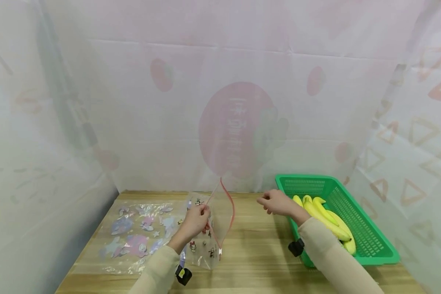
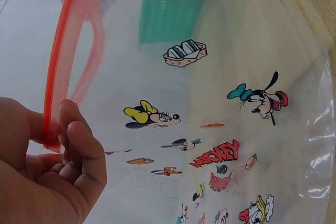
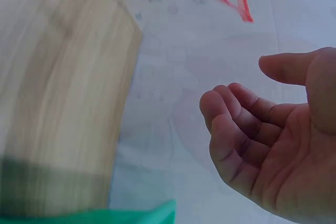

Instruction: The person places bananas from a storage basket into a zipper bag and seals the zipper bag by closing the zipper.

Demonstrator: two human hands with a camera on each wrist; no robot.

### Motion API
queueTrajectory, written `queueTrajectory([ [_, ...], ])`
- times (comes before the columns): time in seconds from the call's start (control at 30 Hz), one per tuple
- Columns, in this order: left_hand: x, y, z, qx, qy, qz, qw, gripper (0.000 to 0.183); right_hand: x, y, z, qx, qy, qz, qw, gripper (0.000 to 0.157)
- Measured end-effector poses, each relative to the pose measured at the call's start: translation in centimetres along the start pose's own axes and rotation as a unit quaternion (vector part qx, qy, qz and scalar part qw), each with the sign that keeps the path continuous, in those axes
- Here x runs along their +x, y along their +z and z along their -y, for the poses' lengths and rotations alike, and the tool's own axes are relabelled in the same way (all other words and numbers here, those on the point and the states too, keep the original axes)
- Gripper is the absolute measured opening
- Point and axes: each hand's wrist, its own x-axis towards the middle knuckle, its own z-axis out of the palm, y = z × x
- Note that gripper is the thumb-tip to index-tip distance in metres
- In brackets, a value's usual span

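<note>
A clear zip bag (image 2: 220, 98) with cartoon prints and a red zip edge (image 1: 233, 204) stands upright with its mouth spread apart. My left hand (image 1: 196, 220) pinches that edge between thumb and fingers, plain in the left wrist view. My right hand (image 1: 277, 203) hovers between the bag and a green basket (image 1: 371, 228), holding nothing. In the right wrist view its fingers (image 3: 231, 150) are loosely bent and the thumb stands apart from them. Several yellow bananas (image 1: 327, 216) lie inside the basket, beneath and beside the right forearm.
Flat on the left of the wooden table (image 1: 250, 241) lies clear plastic bag material (image 1: 136, 232) with pastel prints. Pale printed sheeting (image 1: 132, 102) rises behind the table and on both sides. The basket's near rim reaches the table's right part.
</note>
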Motion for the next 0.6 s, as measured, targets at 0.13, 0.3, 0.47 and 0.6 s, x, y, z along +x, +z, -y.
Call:
queueTrajectory([
  [0.13, 0.0, 0.0, 0.0, -0.003, -0.006, -0.001, 1.0000, 0.033, -0.7, -2.3, -1.2, -0.044, 0.013, -0.019, 0.999, 0.022],
  [0.3, 0.2, -0.1, 0.1, 0.005, -0.007, -0.005, 0.9999, 0.041, -1.7, -4.3, -3.2, -0.103, 0.020, -0.044, 0.993, 0.022],
  [0.47, 0.2, -0.2, 0.2, 0.007, -0.002, -0.005, 1.0000, 0.038, -2.4, -5.0, -5.1, -0.141, 0.035, -0.028, 0.989, 0.027],
  [0.6, 0.1, -0.4, 0.3, 0.011, 0.000, -0.006, 0.9999, 0.037, -2.5, -4.8, -6.3, -0.159, 0.050, -0.004, 0.986, 0.019],
])
